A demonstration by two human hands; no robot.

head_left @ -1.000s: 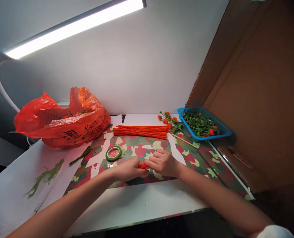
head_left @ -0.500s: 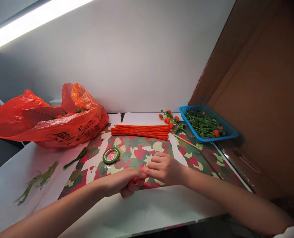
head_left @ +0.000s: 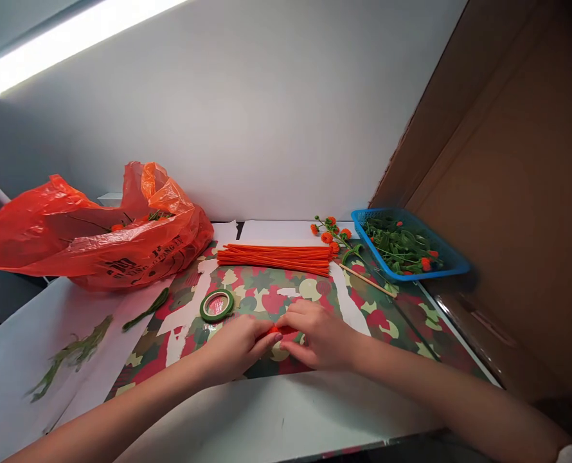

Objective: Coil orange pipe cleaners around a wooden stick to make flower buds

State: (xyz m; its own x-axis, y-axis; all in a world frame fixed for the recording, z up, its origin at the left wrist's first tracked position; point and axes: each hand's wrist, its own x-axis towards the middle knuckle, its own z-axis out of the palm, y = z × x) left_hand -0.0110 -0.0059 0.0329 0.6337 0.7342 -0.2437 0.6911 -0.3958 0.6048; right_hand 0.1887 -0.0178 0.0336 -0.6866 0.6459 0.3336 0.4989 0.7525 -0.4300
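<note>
My left hand (head_left: 238, 344) and my right hand (head_left: 315, 334) meet over the patterned mat (head_left: 267, 299) near the table's front. Both pinch a small orange piece (head_left: 277, 330), likely a bit of pipe cleaner, between their fingertips. Most of the piece is hidden by the fingers. A bundle of orange pipe cleaners (head_left: 276, 256) lies farther back on the mat. A roll of green tape (head_left: 216, 304) lies flat just beyond my left hand.
A crumpled orange plastic bag (head_left: 93, 235) sits at the back left. A blue basket (head_left: 452, 267) holds green stems and orange balls at the back right. Small orange flowers (head_left: 331, 233) and a wooden stick (head_left: 366, 280) lie beside it. Green leaf scraps (head_left: 69, 354) lie left. Cardboard wall (head_left: 517, 193) stands right.
The view tilted down and shifted slightly after the first frame. My hands dipped toward the table's edge, then came back up onto the mat, still pinching the orange piece.
</note>
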